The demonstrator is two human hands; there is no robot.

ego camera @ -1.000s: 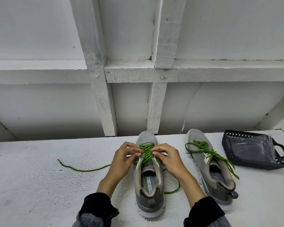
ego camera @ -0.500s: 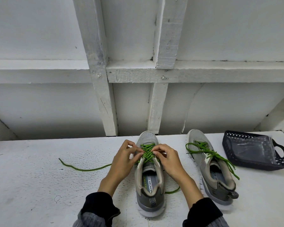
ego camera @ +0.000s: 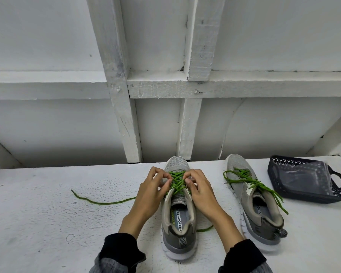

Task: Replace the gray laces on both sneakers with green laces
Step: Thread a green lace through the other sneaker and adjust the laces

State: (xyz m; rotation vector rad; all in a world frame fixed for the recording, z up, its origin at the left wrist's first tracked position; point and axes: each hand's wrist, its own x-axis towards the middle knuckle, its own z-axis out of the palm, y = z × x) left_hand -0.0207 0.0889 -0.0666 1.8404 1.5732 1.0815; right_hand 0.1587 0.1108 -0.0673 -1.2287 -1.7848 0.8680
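A grey sneaker (ego camera: 178, 229) stands in front of me on the white table (ego camera: 37, 223), toe pointing away. A green lace (ego camera: 176, 182) criss-crosses its eyelets. My left hand (ego camera: 153, 191) pinches the lace at the sneaker's left eyelet row. My right hand (ego camera: 198, 189) pinches it at the right row. One loose end of the lace trails left across the table (ego camera: 98, 201); the other shows by the heel (ego camera: 205, 229). A second grey sneaker (ego camera: 252, 205) stands to the right with a green lace (ego camera: 252, 182) threaded through it, ends hanging loose.
A dark perforated basket (ego camera: 307, 182) with a clear plastic bag inside sits at the far right of the table. A white wall with wooden beams (ego camera: 185, 85) rises directly behind the table's back edge.
My fingers have shifted slightly along the lace crossings, the left hand's fingers curling tighter. Both sneakers and the trailing lace end stay where they were.
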